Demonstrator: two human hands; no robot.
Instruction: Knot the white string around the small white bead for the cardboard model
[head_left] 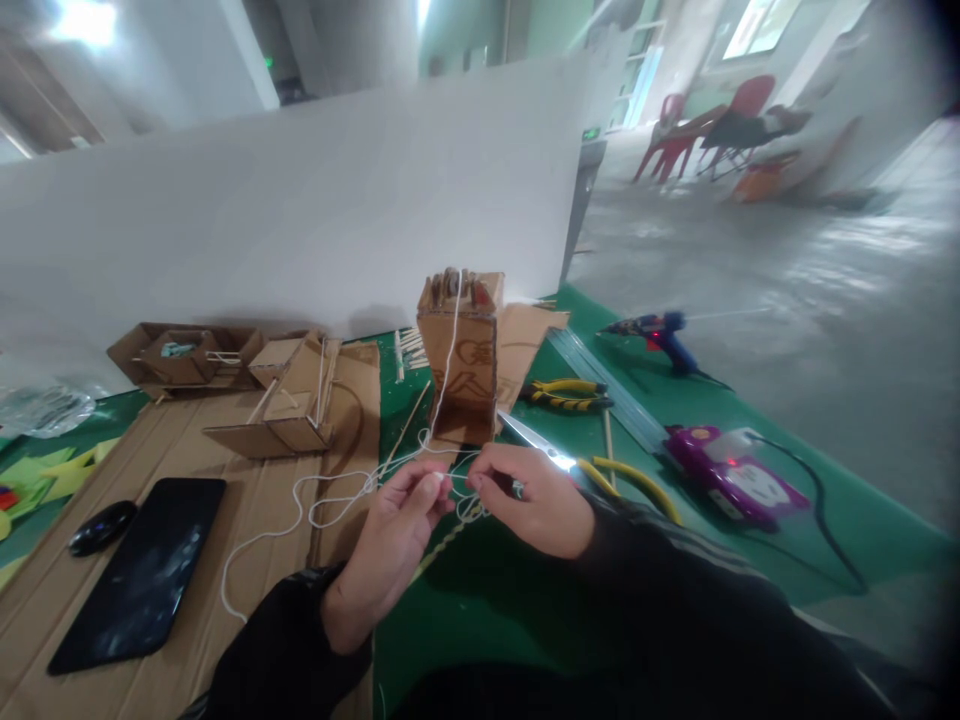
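My left hand [405,520] is closed in a pinch on white string [304,500], near a small white bit at the fingertips. Close beside it, my right hand [532,495] pinches the same string, a short stretch running between the two. Loops of string lie tangled under and left of my hands. From there one strand climbs the front of an upright cardboard structure [474,350] and passes over its top, where small cardboard pieces are set. Just beyond my right hand lie scissors with yellow handles [637,485], their blades pointing toward the structure.
Yellow-black pliers [566,393], clear glue sticks [607,390], a hot glue gun [660,335] and a purple power strip [731,475] are on the right. Cardboard models [292,395], a black phone [142,575] and a mouse [103,528] are on the left. A white partition [300,210] stands behind.
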